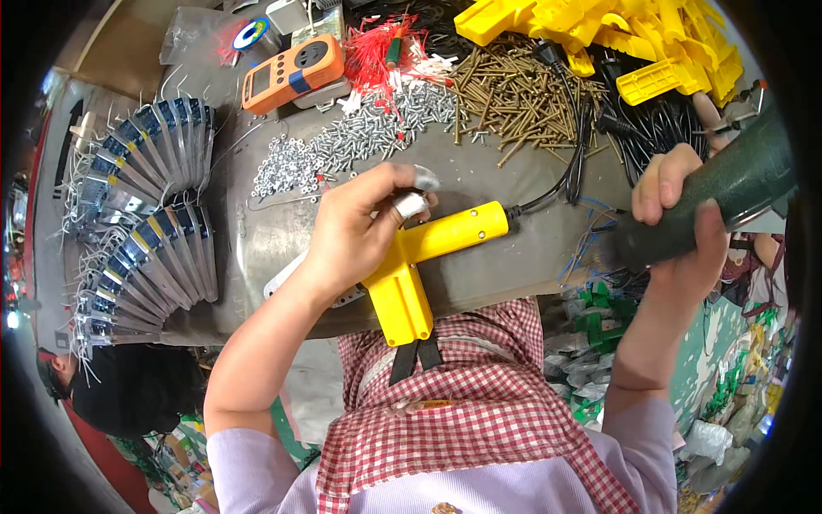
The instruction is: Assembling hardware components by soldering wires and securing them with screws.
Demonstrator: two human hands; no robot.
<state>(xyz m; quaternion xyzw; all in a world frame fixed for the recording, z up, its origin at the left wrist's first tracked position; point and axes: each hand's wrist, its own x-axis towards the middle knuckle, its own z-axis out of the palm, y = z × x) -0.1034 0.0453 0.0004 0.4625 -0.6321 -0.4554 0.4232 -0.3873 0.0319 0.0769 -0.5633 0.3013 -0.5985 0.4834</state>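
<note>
L hand: fingers curled tight round a yellow T-shaped plastic tool body, thumb and forefinger pinched on a small silver metal part at its top junction. One yellow arm runs right to a black cord, the other drops toward the person's chest, w/ black stubs at its lower end. Tool sits over the near edge of the grey metal worktable, approx centre of view.

R hand: fingers wrapped closed on a dark green power driver, held at the table's right edge, well apart from the yellow body; its tip isn't visible.

Beyond L hand: spread of small silver screws, then a heap of brass-coloured long screws further right. Behind those, red wire ties and an orange plug-in meter. Top right: pile of yellow plastic housings, black cords under it. Far left: fanned rows of metal plates w/ blue labels.

Bottom: red-checked apron over lilac sleeves. Another person's dark-haired head low left.
</note>
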